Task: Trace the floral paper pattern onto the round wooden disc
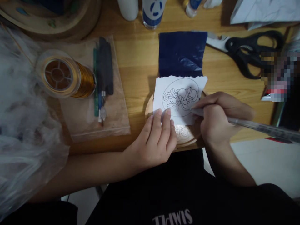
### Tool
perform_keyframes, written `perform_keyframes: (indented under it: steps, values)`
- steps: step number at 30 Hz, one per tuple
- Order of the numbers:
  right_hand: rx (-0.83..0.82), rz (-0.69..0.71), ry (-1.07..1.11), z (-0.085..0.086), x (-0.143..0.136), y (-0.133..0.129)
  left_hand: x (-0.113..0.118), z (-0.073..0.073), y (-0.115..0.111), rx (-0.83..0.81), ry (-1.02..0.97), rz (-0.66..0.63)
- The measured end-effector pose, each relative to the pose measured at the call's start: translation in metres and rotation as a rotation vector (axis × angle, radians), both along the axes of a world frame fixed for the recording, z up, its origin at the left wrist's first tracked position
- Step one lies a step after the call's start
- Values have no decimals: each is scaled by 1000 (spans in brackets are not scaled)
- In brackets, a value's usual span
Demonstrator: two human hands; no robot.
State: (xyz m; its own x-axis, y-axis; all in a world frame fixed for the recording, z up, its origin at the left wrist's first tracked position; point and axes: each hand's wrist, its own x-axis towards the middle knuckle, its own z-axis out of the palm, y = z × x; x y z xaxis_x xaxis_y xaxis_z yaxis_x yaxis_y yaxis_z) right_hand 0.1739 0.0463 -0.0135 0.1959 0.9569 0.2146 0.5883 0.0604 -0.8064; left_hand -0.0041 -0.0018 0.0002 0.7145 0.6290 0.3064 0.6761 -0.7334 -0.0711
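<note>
A white sheet of paper point(161, 97) with a flower design drawn inside a circle lies over a round wooden disc point(149, 107). Below the sheet's lower edge, part of a line pattern shows on the disc. My left hand point(154, 140) lies on the paper's lower left corner, its fingers stretched out flat. In my right hand point(215, 120) is a pen point(255, 125), gripped near its tip, which points at the lower right of the drawing. A dark blue sheet point(181, 53) extends from behind the paper's top edge.
Scissors with black handles point(246, 50) lie at the right, blades toward the blue sheet. On the left are a spool of copper-coloured wire point(67, 76), a clear zip bag point(117, 115) and crumpled plastic point(28, 134). Bottles point(153, 14) and a round wooden container point(86, 23) stand at the back.
</note>
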Motion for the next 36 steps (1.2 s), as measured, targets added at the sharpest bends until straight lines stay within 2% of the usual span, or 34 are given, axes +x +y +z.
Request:
perform_keyframes:
  steps: [6, 9, 12, 20, 24, 27, 30, 36]
  values:
    - [-3, 12, -31, 0, -2, 1, 0, 1, 0, -20, 0, -4]
    - [33, -32, -12, 1, -3, 0, 0, -1, -1, -56, -38, -4]
    - [30, -57, 13, 0, -3, -2, 0, -1, -1, -12, -15, -4]
    - [18, 11, -23, 2, -2, 1, -1, 1, -1, -19, 13, -1]
    - [58, -55, -51, 5, -3, 0, -1, -1, -2, -42, -25, 6]
    - [26, -80, -34, 5, -3, -1, 0, -1, 0, -10, -7, -4]
    - [7, -38, -31, 3, -2, 0, 0, 0, 1, 30, 17, -14]
    - [91, -4, -72, 3, -4, 2, 1, 1, 2, 36, 19, -9]
